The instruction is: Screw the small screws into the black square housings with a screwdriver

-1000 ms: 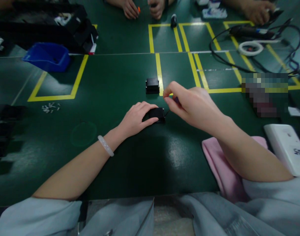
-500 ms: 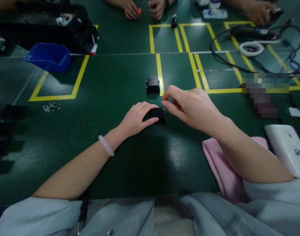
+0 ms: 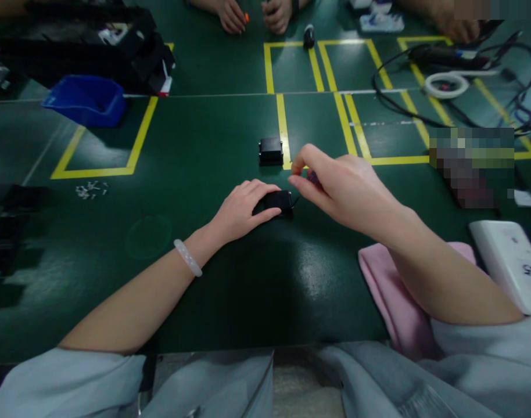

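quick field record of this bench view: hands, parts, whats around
left hand: left hand pressed on a small black box, holding it on the green table
right hand: right hand pinched just right of that box; what it pinches is too small to tell
second part: another black box behind, by a yellow tape line
left side: blue bin
right side: pink cloth, white device
far edge: other people's hands

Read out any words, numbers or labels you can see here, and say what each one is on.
White device at the right edge: dark marks near its lower end, perhaps two characters, too blurred to read.
Pixelated patch: unreadable.
Small black box under the left hand: no text visible.
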### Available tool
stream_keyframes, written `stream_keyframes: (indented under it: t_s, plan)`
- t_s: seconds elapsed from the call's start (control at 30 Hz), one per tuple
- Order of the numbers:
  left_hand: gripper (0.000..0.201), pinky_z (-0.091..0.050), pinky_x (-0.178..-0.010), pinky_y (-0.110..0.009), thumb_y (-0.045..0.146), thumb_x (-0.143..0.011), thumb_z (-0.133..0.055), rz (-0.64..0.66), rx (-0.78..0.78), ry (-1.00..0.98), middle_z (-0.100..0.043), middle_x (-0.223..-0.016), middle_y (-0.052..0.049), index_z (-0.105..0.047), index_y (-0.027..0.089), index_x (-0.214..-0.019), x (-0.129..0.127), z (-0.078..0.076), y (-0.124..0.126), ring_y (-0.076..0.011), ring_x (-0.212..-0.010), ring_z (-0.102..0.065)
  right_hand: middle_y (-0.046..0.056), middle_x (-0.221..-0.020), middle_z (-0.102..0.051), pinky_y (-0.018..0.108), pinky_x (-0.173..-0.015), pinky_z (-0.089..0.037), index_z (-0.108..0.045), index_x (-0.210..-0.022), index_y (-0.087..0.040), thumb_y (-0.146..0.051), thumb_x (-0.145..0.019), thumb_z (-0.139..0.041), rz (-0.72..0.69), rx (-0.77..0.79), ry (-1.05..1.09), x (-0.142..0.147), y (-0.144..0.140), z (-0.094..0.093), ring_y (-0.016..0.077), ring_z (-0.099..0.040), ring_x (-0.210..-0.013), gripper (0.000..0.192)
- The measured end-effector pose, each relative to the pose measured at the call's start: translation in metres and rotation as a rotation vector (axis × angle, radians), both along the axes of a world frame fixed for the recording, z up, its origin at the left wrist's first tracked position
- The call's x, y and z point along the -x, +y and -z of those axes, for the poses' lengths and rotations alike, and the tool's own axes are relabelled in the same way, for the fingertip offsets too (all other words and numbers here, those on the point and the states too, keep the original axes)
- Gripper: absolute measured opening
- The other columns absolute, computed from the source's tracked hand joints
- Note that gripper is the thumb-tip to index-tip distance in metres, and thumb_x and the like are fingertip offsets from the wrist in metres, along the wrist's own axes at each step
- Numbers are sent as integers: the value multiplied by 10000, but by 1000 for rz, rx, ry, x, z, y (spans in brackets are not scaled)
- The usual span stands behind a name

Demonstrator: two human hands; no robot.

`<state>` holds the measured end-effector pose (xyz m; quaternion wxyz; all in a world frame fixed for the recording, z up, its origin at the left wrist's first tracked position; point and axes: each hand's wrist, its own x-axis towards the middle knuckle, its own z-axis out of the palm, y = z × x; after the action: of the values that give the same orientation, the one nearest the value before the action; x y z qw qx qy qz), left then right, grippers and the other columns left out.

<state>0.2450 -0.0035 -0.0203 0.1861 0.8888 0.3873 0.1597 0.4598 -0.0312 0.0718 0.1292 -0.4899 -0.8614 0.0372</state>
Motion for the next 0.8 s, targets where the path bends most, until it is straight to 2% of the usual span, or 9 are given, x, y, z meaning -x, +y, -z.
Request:
stream_keyframes:
  t_s: [0.27, 0.47, 0.8]
  plan:
    - [465, -396, -926, -367, 539, -948, -428, 10, 7, 1, -589, -1169, -76, -519, 191, -1243, 0, -2, 0, -234, -1046, -522, 19, -833, -654, 245, -592, -340, -470, -1156, -159, -271, -932, -388, -53, 56, 59, -2, 0, -1, 129, -584, -676, 264]
    - [483, -403, -925, -381, 554, -943, -421, 1, 2, 13, -593, -1163, -90, -521, 186, -1240, 0, 0, 0, -248, -1045, -526, -13, -696, -594, 240, -551, -282, -535, -1045, -185, -391, -954, -373, -26, 21, 21, -2, 1, 0, 113, -513, -577, 278]
    - [474, -398, -916, -368, 537, -946, -433, 11, 5, -5, -590, -1163, -82, -526, 179, -1243, 0, -2, 0, -238, -1041, -521, 2, -795, -630, 238, -579, -327, -478, -1121, -165, -267, -931, -386, -35, 42, 65, -1, 1, 0, 114, -546, -636, 234]
